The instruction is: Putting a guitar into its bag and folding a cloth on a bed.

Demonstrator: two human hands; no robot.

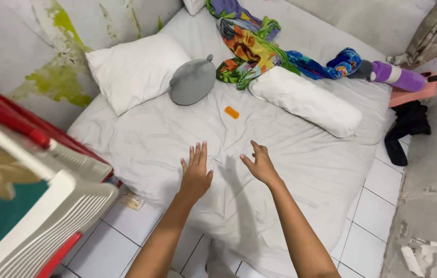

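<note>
where the wrinkled white sheet (pixel 187 139) spreads, left hand (pixel 195 172) flat and wide, right hand (pixel 260 164) loosely open, both empty

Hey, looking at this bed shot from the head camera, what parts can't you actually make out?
- Small orange thing on the white sheet: too small to tell its kind.
- Left hand and right hand: palms face away; whether they touch the sheet cannot be told.
- Second pillow: cut off by the top edge.
- Red and white frame: cut off by the left edge.
- Purple toy: its far end is hidden behind the pink object.
</note>
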